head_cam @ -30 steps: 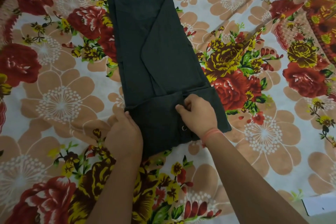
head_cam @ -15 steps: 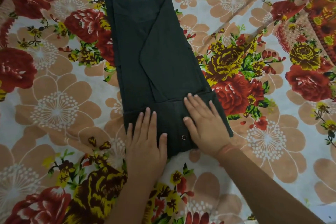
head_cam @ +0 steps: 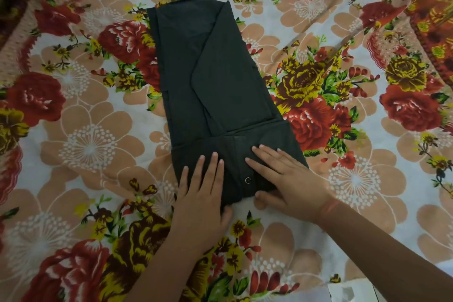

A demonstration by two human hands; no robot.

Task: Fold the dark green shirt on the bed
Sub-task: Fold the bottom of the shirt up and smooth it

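A second earlier I had both hands curled on the near hem. Now my left hand and right hand lay flat with straight fingers, gripping nothing, pressing the turned-up end of the dark green cloth shirt. The shirt lay as a long narrow strip on the floral bedsheet. I judged this fold set, with more lengthwise folding left.

A floral-sheeted bed carries the folded dark green shirt
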